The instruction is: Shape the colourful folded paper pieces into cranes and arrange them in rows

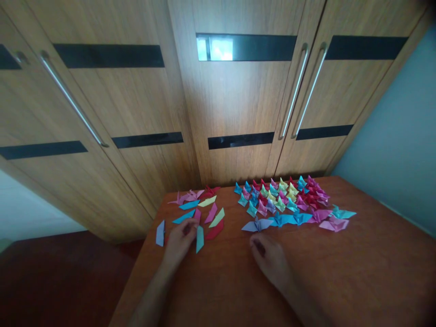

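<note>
Lavender folded paper (160, 233) is lying nearest the left edge of the wooden table (231, 277), so a stray forearm sweep could be sending it to the floor (68, 272). Beside it, the left hand (180, 237) is bunching its fingertips at the upper end of a teal folded strip (200, 240); whether they are pinching or only touching it, I cannot tell. Just to the right, a red folded strip (215, 230) is lying close enough that a hurried grab could be dragging it. Farther over, the right hand (269, 256) is curling, thumb and fingertips pressing together with nothing visible between, just below a lavender paper crane (256, 225); a careless knuckle could be creasing its wing. Behind, small paper cranes (271, 197) are crowding together, so one nudge could be toppling neighbours. For room, bare tabletop is separating strips from cranes, the wardrobe (238, 104) is closing off the back, and open tabletop is stretching along the right, toward the wall (395, 136).
</note>
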{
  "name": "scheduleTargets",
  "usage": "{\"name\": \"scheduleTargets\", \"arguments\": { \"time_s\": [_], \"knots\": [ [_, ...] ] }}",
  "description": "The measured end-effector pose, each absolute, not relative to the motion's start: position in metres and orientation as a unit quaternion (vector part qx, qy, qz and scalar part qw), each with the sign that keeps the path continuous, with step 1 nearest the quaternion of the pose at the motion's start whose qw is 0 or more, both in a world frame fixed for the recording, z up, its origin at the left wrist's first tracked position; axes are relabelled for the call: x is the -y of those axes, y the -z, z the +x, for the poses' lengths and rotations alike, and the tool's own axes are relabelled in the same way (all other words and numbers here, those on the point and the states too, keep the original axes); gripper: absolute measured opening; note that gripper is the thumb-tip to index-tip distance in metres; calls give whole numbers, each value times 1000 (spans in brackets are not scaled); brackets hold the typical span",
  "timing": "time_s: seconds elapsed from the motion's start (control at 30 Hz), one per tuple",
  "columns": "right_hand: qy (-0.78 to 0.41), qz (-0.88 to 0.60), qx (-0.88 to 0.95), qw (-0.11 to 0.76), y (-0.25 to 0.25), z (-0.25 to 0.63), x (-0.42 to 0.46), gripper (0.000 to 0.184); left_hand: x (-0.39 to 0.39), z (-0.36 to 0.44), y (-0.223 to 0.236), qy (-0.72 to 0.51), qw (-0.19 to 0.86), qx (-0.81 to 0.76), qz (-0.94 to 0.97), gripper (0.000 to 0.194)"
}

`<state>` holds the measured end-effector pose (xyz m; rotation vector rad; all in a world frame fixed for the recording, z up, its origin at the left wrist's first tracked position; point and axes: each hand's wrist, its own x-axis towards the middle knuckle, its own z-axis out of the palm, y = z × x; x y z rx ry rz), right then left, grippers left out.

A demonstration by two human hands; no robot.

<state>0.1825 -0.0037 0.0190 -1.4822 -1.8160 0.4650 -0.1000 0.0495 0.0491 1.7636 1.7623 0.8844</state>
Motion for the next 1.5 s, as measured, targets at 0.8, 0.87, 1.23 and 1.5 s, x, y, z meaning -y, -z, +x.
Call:
{"name": "scheduleTargets", "arguments": {
  "time_s": [0.8,0.87,1.23,1.5],
  "knots": [
    [-273,-562,691,364,-11,152,9,19,-154,-187,-57,-189,55,-753,628,20],
    [-277,-562,685,373,-11,153,8,20,-145,-189,-59,-207,38,-750,627,22],
    [-572,-481,478,461,-25,135,14,36,-38,-111,-68,-410,38,-521,748,18],
    [-656,-463,348,484,-22,137,27,27,13,-46,-51,-419,240,-437,759,30]
  ]
}}
